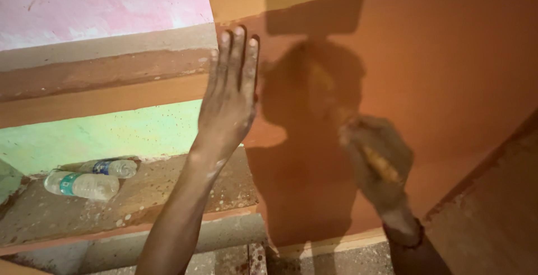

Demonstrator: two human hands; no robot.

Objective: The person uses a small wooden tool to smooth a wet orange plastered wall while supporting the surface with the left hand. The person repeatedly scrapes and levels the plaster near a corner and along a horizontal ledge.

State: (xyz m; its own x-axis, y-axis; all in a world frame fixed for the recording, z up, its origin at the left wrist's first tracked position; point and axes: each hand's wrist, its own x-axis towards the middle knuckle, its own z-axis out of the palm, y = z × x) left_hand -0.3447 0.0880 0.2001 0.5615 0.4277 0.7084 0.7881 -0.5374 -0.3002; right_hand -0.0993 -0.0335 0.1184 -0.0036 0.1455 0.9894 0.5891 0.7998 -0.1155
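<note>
A: Count?
B: Two hands, one brush [376,160], two bottles [89,178] lying on the ledge [168,191], far left.
A: Fingers?
B: Left hand [228,98] flat, fingers straight and close, against the orange wall [448,67]. Right hand [378,165] wrapped round the brush, blurred, long axis running up-left; its shadow darkened the wall.

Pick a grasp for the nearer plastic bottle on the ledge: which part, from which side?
Grip the nearer bottle around its mid-body by the label, coming from above. It lies on its side along the ledge, so the round barrel faces up; the second bottle lies close behind, crowding that side.
</note>
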